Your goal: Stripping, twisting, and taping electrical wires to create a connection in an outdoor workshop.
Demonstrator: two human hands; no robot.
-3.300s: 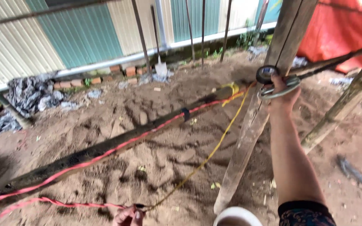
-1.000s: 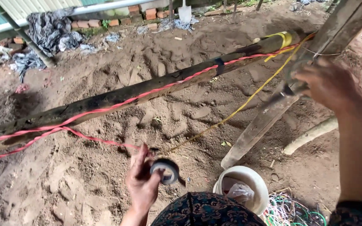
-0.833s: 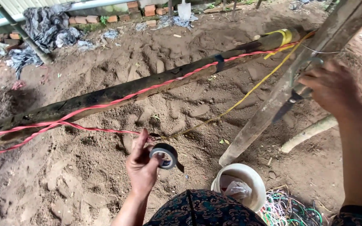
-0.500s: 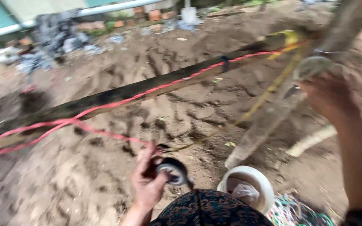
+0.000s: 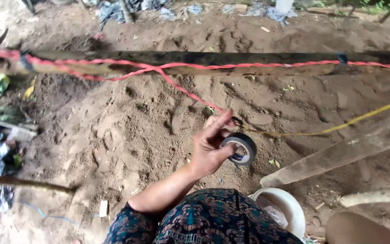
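My left hand (image 5: 211, 149) is clamped on the tape roll (image 5: 240, 148), at 6 o'clock from the red cable (image 5: 190, 94); I judge taping the joint comes next. Right hand unseen.

The tape roll (image 5: 239, 148) is black with a pale grey inner ring. The twisted cord (image 5: 190, 92) is pink-red, and the other cord (image 5: 339, 127) is yellow. The pole (image 5: 213, 61) is dark brown to black, paler at its left end. The sand (image 5: 113, 135) is light brown. The bucket (image 5: 290, 212) is off-white. The cloth (image 5: 204, 221) is dark teal with a brown flower pattern.
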